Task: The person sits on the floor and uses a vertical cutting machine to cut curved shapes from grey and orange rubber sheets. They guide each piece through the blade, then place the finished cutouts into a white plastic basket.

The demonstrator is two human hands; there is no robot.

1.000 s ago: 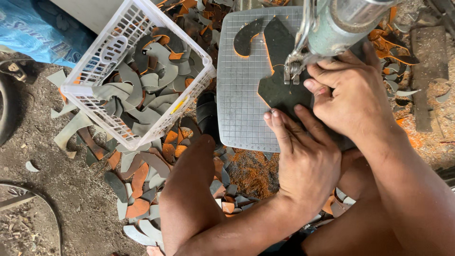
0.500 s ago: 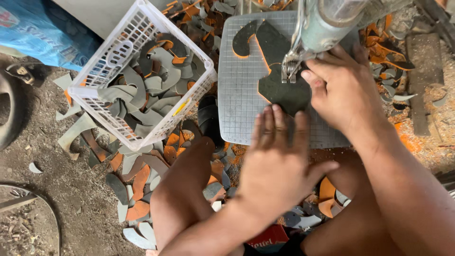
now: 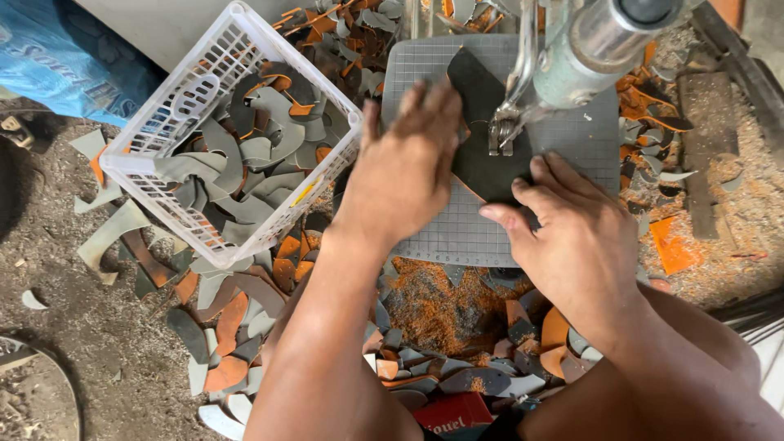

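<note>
Head view, looking down on a small saw station.

A dark sole-shaped sheet (image 3: 482,139) is lying flat on the grey gridded table (image 3: 588,147), under the blade guide (image 3: 500,135) of a metal machine head (image 3: 592,41) at 1 o'clock.

Left hand (image 3: 404,167): laid flat, palm down, fingers spread over the sheet's 9 o'clock edge. No closed grip; the piece is pressed, not clasped.

Right hand (image 3: 576,237): at the sheet's 5 o'clock end, fingertips pressed on its lower edge, fingers slightly curled, nothing enclosed.

Judgement on the step: the sheet is best kept flat against the table, pressure shared evenly by both hands, and fingertips held to either side of the blade line, never ahead of it. The left fingers are seen close to the guide; that is the main hazard.

Around: a white plastic basket (image 3: 163,175) at 10 o'clock, filled with grey and orange curved offcuts (image 3: 245,155). More scraps (image 3: 220,318) are scattered on the floor at 7 o'clock. Orange sawdust (image 3: 441,294) is heaped at 6 o'clock below the table edge. A blue bag (image 3: 57,57) is noted at 10 o'clock, far corner. The basket's corner stands just beside the left wrist and could crowd its movement.
</note>
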